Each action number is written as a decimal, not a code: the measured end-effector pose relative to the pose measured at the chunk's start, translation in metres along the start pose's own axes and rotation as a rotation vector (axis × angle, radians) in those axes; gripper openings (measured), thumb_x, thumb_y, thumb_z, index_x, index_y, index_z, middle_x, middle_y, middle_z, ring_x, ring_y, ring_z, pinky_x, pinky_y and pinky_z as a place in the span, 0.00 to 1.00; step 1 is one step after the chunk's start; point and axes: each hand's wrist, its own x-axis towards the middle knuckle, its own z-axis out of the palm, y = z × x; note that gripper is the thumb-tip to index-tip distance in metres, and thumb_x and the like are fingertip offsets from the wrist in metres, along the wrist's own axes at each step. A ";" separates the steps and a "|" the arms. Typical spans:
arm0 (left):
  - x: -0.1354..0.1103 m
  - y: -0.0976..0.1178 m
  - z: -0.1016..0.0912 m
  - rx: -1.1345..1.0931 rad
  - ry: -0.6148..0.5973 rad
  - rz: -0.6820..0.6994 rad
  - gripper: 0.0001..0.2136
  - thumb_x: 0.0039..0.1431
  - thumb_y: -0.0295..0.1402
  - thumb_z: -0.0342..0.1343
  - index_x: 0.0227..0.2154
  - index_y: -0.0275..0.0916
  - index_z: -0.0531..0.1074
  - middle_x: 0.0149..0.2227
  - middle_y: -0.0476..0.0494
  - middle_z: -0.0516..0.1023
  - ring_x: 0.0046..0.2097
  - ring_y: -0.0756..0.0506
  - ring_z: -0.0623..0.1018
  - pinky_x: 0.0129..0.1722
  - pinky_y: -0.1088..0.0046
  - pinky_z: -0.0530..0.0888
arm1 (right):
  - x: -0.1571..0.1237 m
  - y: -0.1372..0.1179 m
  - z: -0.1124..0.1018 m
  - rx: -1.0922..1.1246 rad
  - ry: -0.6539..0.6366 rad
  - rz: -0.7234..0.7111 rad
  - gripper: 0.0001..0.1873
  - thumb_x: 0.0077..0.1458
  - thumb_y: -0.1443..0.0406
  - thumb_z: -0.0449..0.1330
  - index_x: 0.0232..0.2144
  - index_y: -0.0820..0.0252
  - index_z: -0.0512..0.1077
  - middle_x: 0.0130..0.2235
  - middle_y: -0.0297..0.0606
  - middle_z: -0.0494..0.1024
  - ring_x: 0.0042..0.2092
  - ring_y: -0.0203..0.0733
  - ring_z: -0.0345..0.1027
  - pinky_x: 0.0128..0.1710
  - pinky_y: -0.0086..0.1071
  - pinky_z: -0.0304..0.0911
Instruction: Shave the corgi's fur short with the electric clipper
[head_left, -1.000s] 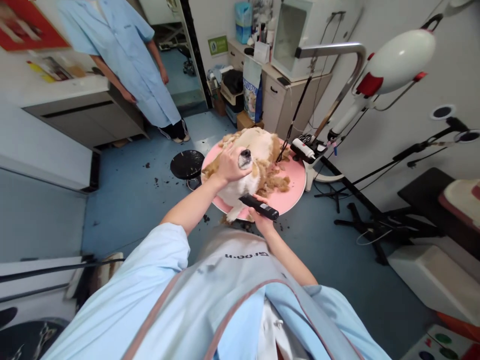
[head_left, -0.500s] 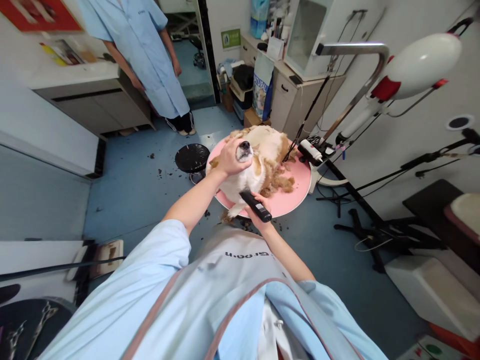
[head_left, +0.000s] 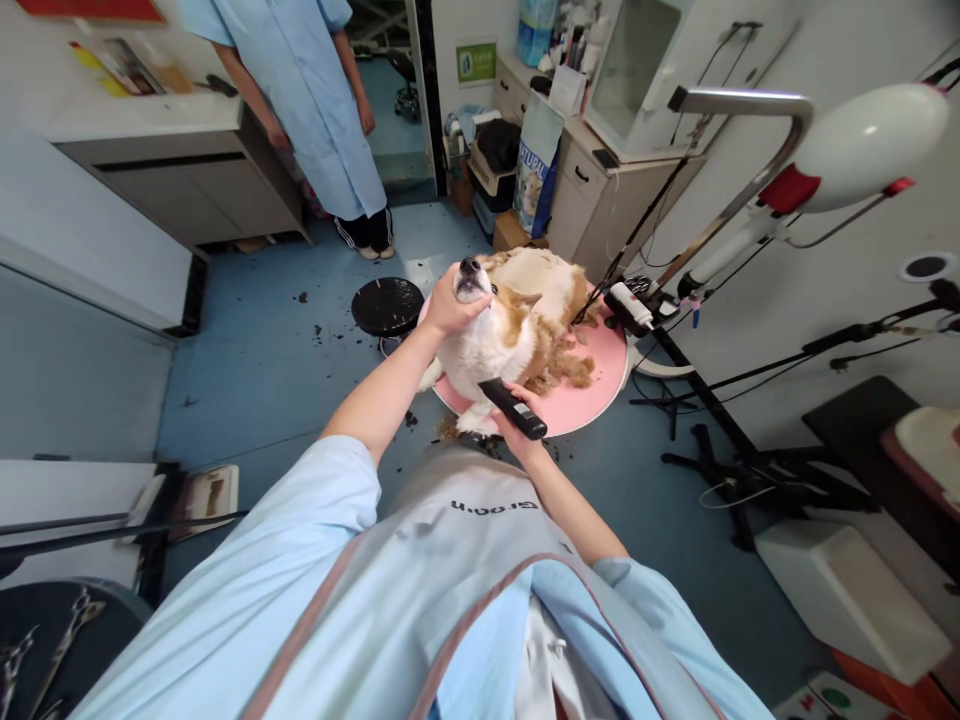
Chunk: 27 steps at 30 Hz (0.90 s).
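A white and tan dog [head_left: 487, 350] is on the round pink grooming table [head_left: 592, 395], its muzzle tipped up. My left hand [head_left: 448, 303] is closed around the dog's muzzle from below and the side. In my right hand [head_left: 520, 425] I grip a black hair clipper [head_left: 514, 408], its head close to the white fur of the lower chest; whether the blade touches cannot be made out. Cut tan fur [head_left: 566, 368] lies in clumps on the table beside the dog. One front paw hangs near the table's front edge.
A black round stool [head_left: 388, 306] stands left of the table. At its right rises a metal grooming arm [head_left: 739, 200] with dark cords, beside a white dryer [head_left: 870, 145]. A person in a blue coat [head_left: 307, 100] stands beyond. Scissors [head_left: 71, 640] lie at lower left.
The dog's head has turned, so its ear and eye now show, and my left hand has shifted slightly left with the muzzle. The clipper stays near the chest. The camera view has shifted a little.
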 end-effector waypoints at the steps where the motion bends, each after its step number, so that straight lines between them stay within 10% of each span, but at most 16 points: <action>1: 0.001 -0.002 0.000 -0.010 0.002 -0.011 0.25 0.49 0.50 0.64 0.44 0.39 0.70 0.44 0.40 0.79 0.50 0.37 0.80 0.54 0.59 0.74 | 0.004 0.001 0.005 -0.003 -0.013 -0.033 0.22 0.51 0.58 0.69 0.46 0.54 0.69 0.54 0.46 0.77 0.56 0.51 0.73 0.58 0.49 0.68; 7: 0.009 0.000 0.001 -0.038 -0.045 0.024 0.27 0.48 0.50 0.65 0.47 0.39 0.69 0.48 0.37 0.78 0.54 0.35 0.77 0.58 0.56 0.72 | -0.002 0.005 0.019 -0.134 -0.068 0.038 0.19 0.52 0.58 0.67 0.45 0.56 0.73 0.45 0.44 0.81 0.47 0.49 0.78 0.51 0.47 0.73; 27: 0.032 0.015 0.011 -0.234 -0.348 0.187 0.26 0.49 0.37 0.66 0.51 0.39 0.68 0.48 0.39 0.79 0.52 0.38 0.79 0.56 0.61 0.74 | -0.003 -0.044 0.101 -0.311 0.428 -0.077 0.19 0.54 0.58 0.67 0.45 0.53 0.66 0.50 0.44 0.78 0.52 0.49 0.75 0.56 0.50 0.69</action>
